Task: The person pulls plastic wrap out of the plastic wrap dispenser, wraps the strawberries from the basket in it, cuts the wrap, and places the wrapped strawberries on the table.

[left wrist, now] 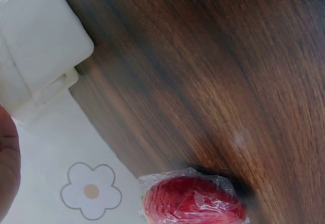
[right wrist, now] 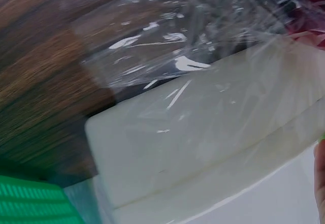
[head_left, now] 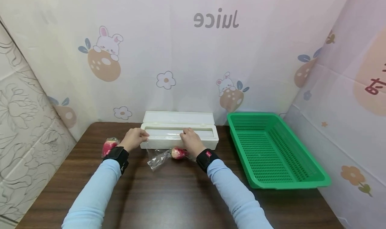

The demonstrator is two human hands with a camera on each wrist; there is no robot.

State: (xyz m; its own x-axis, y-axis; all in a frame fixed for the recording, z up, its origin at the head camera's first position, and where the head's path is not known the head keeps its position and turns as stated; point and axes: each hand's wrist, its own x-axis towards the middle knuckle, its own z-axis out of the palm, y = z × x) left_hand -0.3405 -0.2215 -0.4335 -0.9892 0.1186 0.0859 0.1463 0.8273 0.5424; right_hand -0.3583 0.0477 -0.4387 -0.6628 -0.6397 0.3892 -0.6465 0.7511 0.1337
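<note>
A white cling film dispenser (head_left: pixel 179 142) stands at the back of the table with its lid raised. At its left end, my left hand (head_left: pixel 133 139) grips the front edge with fingers and thumb. My right hand (head_left: pixel 192 141) has curled fingers on the front rim, pinching a small green slide cutter (right wrist: pixel 323 136), mostly hidden. Clear cling film (head_left: pixel 159 159) spreads over the dispenser's front and crumples on the table. Against it, below the right hand, lies a red apple-like fruit (head_left: pixel 178 153). Another red fruit (left wrist: pixel 195 201), wrapped in film, lies left of my left hand.
A large green plastic basket (head_left: pixel 251 168) stands on the right of the dark wooden table (head_left: pixel 169 195). Behind the dispenser hangs a pale printed curtain (head_left: pixel 187 55), close to the table's back edge. More patterned cloth borders both sides.
</note>
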